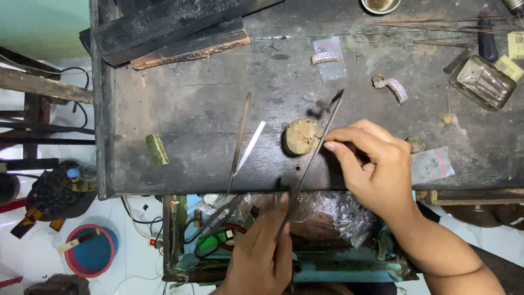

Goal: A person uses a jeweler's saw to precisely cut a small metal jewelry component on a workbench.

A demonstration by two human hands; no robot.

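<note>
My left hand (262, 251) grips long thin metal tweezers (314, 150) whose tips reach up past a round brownish disc (302, 136) on the dark wooden workbench (185, 104). My right hand (371, 166) is pinched at the disc's right edge, with its fingertips against the tweezers' shaft; whether anything small is held between them is hidden. A second pair of tweezers (240, 134) and a white flat strip (251, 146) lie left of the disc.
Two stone-set curved jewellery pieces lie at the back, one (326, 57) on a small clear bag, another (394, 87) to its right. A glass dish (482, 82), a green brush (157, 149), wooden blocks (180, 38) and an open drawer with scissors (215, 226) are around.
</note>
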